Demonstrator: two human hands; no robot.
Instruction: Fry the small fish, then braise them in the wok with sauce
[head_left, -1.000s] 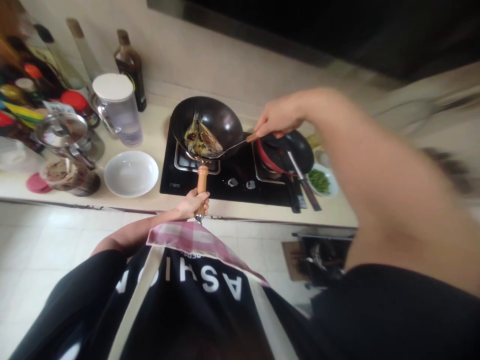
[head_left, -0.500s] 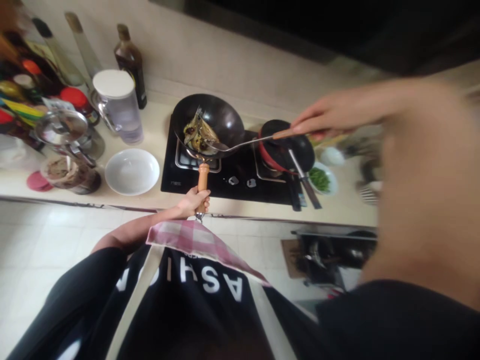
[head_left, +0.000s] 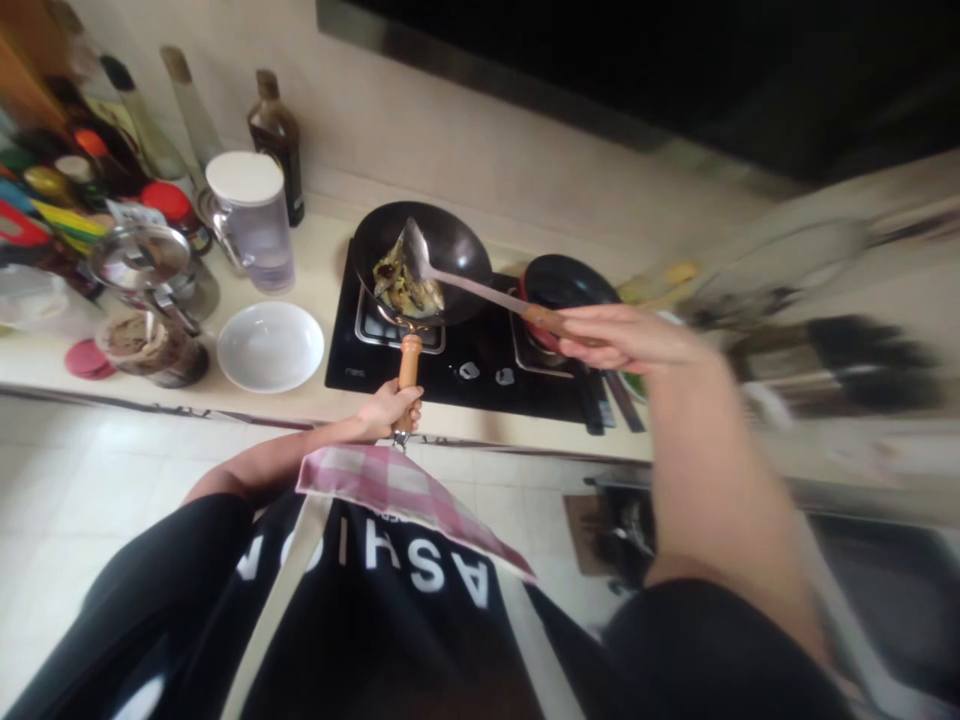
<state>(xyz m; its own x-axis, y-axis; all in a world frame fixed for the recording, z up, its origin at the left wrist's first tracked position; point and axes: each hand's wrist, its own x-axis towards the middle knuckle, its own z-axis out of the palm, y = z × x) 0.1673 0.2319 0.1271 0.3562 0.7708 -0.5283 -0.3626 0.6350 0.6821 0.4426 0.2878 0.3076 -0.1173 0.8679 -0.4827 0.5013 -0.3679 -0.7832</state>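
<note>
A dark wok (head_left: 459, 250) sits on the left burner of the black gas stove (head_left: 390, 372). Its wooden handle points toward me, and my left hand (head_left: 391, 408) is wrapped around that handle. Browned, yellowish food, apparently fish (head_left: 394, 283), lies in the wok's left part. My right hand (head_left: 626, 338) is closed on the wooden grip of a long metal spatula (head_left: 480, 290). The spatula's blade is over the food, tilted, partly covering it; whether it touches the food I cannot tell.
A white bowl (head_left: 271, 347) stands left of the stove, beside a water pitcher (head_left: 259, 225) and several bottles and jars. On the right burner is a red pan (head_left: 566, 280) with a dark inside. The range hood (head_left: 637, 80) hangs above.
My right hand has come down and nearer, and the spatula's blade has risen from the food's right edge to its upper side. My left hand stays on the handle.
</note>
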